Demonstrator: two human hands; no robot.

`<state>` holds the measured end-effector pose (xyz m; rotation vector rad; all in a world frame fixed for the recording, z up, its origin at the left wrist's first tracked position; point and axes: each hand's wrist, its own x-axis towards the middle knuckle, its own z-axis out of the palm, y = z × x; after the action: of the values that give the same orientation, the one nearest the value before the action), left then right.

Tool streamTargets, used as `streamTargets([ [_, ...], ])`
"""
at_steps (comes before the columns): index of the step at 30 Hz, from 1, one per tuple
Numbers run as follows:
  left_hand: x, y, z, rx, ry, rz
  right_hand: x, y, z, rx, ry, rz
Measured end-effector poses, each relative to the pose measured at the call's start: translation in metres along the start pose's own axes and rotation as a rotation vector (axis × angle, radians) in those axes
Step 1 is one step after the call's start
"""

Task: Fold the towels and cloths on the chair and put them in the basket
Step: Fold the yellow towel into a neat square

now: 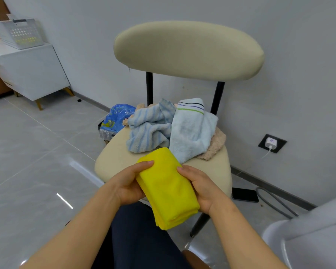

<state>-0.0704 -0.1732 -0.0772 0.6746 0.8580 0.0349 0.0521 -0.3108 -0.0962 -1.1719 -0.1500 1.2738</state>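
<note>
A folded yellow cloth [168, 187] hangs over the front edge of the beige chair seat [113, 160]. My left hand [131, 182] grips its left side, thumb on top. My right hand [200, 188] holds its right side, fingers curled under. Behind it on the seat lie a crumpled blue-striped towel [147, 131], a pale blue towel with coloured stripes [190, 131] and a beige cloth [215, 146] partly hidden beneath them. A white perforated basket [23, 33] stands on a white cabinet [33, 72] at the far left.
A blue plastic bag [116, 117] sits on the floor behind the chair's left side. A black phone [244, 195] and a grey cable [275, 202] lie on the floor at the right. A white rounded object [303, 233] fills the lower right corner.
</note>
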Motion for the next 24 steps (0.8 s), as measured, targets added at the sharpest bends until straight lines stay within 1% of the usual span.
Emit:
streamTargets([
  [3, -0.002, 0.005, -0.006, 0.006, -0.087, 0.012, 0.001, -0.002, -0.003, -0.058, 0.099, 0.017],
  [5, -0.002, 0.006, -0.008, -0.015, -0.110, 0.025, 0.002, -0.003, -0.005, -0.052, 0.101, 0.049],
  [9, -0.001, 0.006, -0.002, -0.141, -0.009, 0.107, 0.001, -0.001, -0.005, -0.034, 0.091, 0.169],
  [12, 0.004, 0.002, 0.003, -0.247, 0.029, 0.196, 0.000, 0.006, -0.004, -0.092, 0.135, 0.192],
  [16, 0.008, -0.005, 0.007, -0.277, 0.034, 0.259, -0.004, 0.007, -0.002, 0.091, 0.082, 0.235],
  [18, 0.008, -0.005, 0.004, -0.267, 0.043, 0.276, -0.005, 0.005, -0.001, 0.187, 0.036, 0.220],
  [20, 0.006, -0.003, -0.001, -0.220, 0.036, 0.256, -0.006, 0.003, 0.000, 0.203, 0.022, 0.174],
  [24, -0.003, 0.003, -0.013, -0.148, -0.026, 0.150, -0.001, -0.002, -0.001, 0.137, 0.115, 0.059],
])
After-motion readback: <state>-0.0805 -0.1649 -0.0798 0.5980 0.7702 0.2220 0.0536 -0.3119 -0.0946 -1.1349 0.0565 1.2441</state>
